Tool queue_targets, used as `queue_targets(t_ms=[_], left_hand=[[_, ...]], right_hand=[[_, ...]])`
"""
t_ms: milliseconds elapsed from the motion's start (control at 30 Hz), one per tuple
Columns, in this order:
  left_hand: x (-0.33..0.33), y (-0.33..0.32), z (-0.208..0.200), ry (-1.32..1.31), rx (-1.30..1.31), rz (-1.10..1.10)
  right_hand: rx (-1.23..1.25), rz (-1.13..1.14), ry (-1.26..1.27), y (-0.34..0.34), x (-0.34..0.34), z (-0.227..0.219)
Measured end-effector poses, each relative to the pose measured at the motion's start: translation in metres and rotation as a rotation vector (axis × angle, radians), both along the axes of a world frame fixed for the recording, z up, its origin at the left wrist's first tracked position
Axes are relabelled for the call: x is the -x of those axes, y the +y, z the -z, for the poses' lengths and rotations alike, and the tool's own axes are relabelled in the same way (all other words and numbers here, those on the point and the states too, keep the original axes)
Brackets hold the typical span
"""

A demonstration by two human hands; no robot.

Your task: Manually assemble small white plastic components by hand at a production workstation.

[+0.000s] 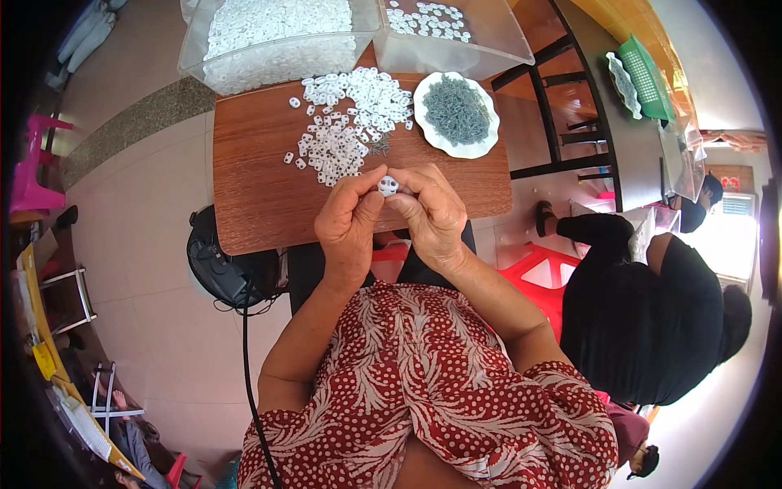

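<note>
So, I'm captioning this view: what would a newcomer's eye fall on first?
Probably the red patterned garment filling the lower middle. Above it, the left hand and right hand pinch a small white piece over the table. Beyond them, left of centre, stands a clear bin full of white pieces, with a wavy-edged plate of grey bits right of it.

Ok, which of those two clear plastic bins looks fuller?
The left bin: white pieces lie densely heaped in it, whereas the right bin shows only scattered ones.
</note>
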State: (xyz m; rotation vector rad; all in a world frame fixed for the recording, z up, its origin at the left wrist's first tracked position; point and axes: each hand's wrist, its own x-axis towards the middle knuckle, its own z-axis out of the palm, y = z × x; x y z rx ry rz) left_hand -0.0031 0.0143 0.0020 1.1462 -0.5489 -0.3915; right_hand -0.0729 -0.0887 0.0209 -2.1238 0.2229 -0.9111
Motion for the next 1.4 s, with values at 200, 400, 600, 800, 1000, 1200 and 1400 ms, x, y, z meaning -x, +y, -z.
queue_targets(t_ms=[200,400,600,800,1000,1200,1400], left_hand=[[0.006,-0.003,-0.001,-0.136,-0.059,-0.106],[0.013,-0.003,0.0,-0.081,-0.07,-0.123],[0.012,-0.011,0.003,-0.105,-0.055,-0.216],[0.007,-0.012,0.008,-0.097,-0.112,-0.237],[-0.025,-0.015,0.016,-0.14,-0.256,-0.152],[-0.15,-0.024,0.07,-0.47,-0.669,-0.534],[-0.193,-0.047,0.1,-0.829,-0.977,-0.44]], right_hand=[[0.066,0.023,-0.033,0.001,-0.001,0.001],[0.135,0.011,-0.038,0.0,-0.001,0.004],[0.182,0.017,-0.078,-0.003,-0.007,0.01],[0.183,0.011,-0.073,-0.003,-0.013,0.012],[-0.299,0.035,0.228,-0.014,-0.013,0.02],[-0.411,0.221,0.267,-0.071,-0.053,-0.004],[0.042,0.39,0.204,-0.168,-0.111,-0.022]])
